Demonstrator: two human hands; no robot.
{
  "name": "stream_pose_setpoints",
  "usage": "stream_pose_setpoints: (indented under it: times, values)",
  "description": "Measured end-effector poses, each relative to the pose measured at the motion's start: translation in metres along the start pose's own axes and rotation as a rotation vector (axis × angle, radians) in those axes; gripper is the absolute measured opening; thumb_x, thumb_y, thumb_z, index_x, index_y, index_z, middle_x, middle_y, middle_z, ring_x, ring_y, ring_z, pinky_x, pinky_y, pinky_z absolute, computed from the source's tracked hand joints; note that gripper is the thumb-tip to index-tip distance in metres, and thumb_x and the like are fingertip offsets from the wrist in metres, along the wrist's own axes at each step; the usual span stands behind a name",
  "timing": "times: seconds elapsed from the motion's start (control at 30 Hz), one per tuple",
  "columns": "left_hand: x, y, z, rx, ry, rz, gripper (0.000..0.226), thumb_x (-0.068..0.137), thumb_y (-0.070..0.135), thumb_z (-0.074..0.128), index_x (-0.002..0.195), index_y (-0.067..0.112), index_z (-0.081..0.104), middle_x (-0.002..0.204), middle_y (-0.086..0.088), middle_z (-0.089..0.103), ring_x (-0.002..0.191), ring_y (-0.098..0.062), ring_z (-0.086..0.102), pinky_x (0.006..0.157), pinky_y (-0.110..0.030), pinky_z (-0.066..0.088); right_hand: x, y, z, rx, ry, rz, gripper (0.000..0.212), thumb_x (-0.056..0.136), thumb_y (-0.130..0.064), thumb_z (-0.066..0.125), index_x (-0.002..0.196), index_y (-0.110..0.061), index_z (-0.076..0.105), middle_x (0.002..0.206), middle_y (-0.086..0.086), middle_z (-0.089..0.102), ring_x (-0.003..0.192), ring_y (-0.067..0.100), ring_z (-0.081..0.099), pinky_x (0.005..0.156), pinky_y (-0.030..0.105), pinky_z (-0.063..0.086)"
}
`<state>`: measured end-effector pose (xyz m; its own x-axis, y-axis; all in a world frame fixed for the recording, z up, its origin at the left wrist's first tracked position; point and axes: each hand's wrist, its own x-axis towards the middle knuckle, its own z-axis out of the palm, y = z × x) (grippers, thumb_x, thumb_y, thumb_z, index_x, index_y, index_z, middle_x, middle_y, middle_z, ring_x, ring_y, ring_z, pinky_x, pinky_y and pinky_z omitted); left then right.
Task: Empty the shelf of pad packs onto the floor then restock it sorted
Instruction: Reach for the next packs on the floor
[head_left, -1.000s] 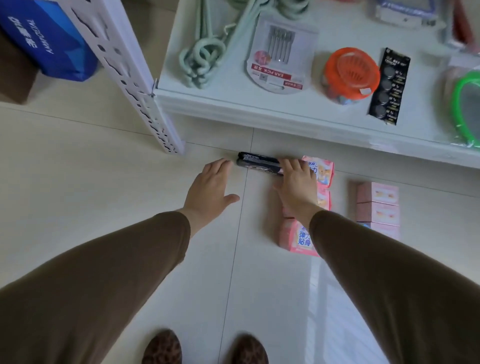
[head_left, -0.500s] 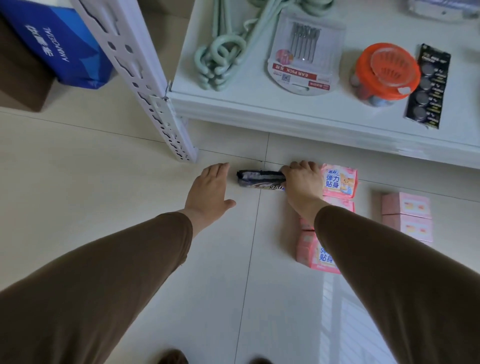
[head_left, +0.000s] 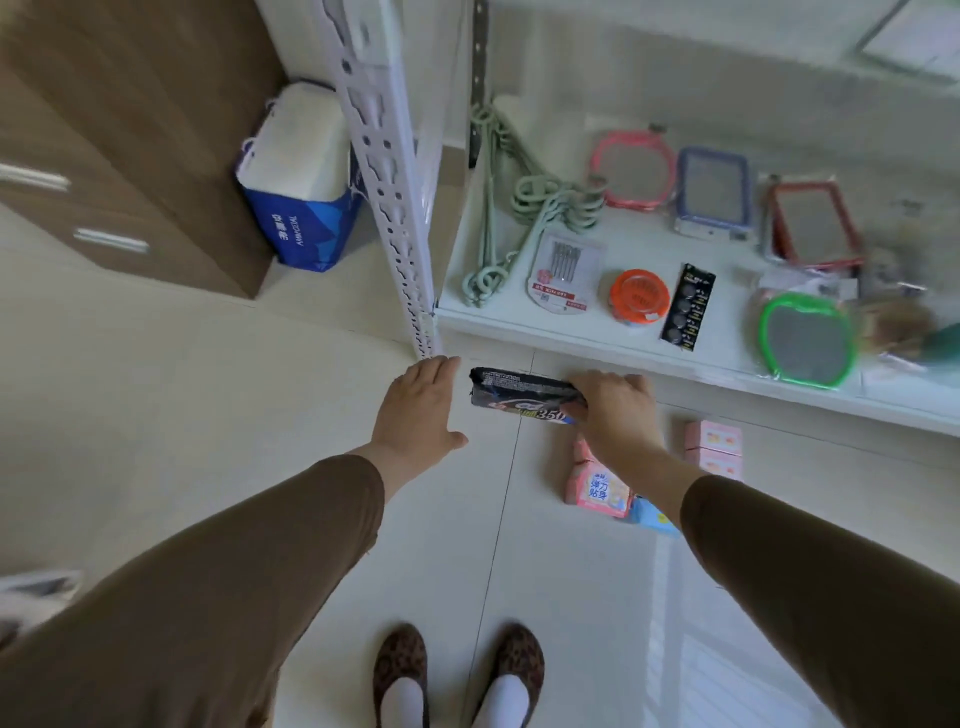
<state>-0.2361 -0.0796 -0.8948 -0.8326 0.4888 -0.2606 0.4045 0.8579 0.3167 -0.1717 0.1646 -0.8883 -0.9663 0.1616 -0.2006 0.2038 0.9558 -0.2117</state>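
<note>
Gripping the dark pad pack (head_left: 524, 393) by its end, the right hand (head_left: 615, 410) is wanting left hand (head_left: 421, 410), flat and empty, supporting it

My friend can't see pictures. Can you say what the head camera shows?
A person's right hand grips a black pad pack low above the tiled floor, while the open left hand hovers beside it. Pink pad packs and pink boxes lie on the floor below a white shelf holding mirrors, hangers and small goods.
</note>
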Motion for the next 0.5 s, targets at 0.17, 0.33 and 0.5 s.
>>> stream_pose_setpoints:
  times: [0.17,0.33,0.5]
  values:
    - [-0.050,0.042,-0.143,0.115,0.086,0.066,0.104,0.069,0.049,0.080,0.151,0.014,0.025,0.145,-0.002,0.043,0.135,-0.021,0.039,0.113,-0.034,0.030,-0.048,-0.042,-0.151,0.058,0.066,-0.013,0.007,0.091,-0.030,0.058,0.092,-0.025,0.061,0.087,-0.005,0.065,0.085,0.023,0.060,0.087,0.038,0.035]
    - [-0.103,0.073,-0.284,0.200,0.210,0.127,0.099,0.064,0.053,0.080,0.143,0.014,0.034,0.134,-0.004,0.050,0.125,-0.024,0.047,0.102,-0.034,0.037,-0.106,-0.085,-0.290,0.120,0.168,-0.029,0.003,0.090,-0.028,0.058,0.088,-0.029,0.056,0.086,-0.007,0.066,0.085,0.021,0.059,0.085,0.037,0.034]
    - [-0.155,0.113,-0.413,0.282,0.263,0.190,0.103,0.068,0.059,0.076,0.148,0.014,0.029,0.147,-0.004,0.039,0.137,-0.024,0.035,0.113,-0.036,0.031,-0.162,-0.125,-0.418,0.105,0.295,-0.078,0.004,0.091,-0.029,0.058,0.089,-0.030,0.055,0.087,-0.007,0.067,0.082,0.022,0.059,0.087,0.037,0.035]
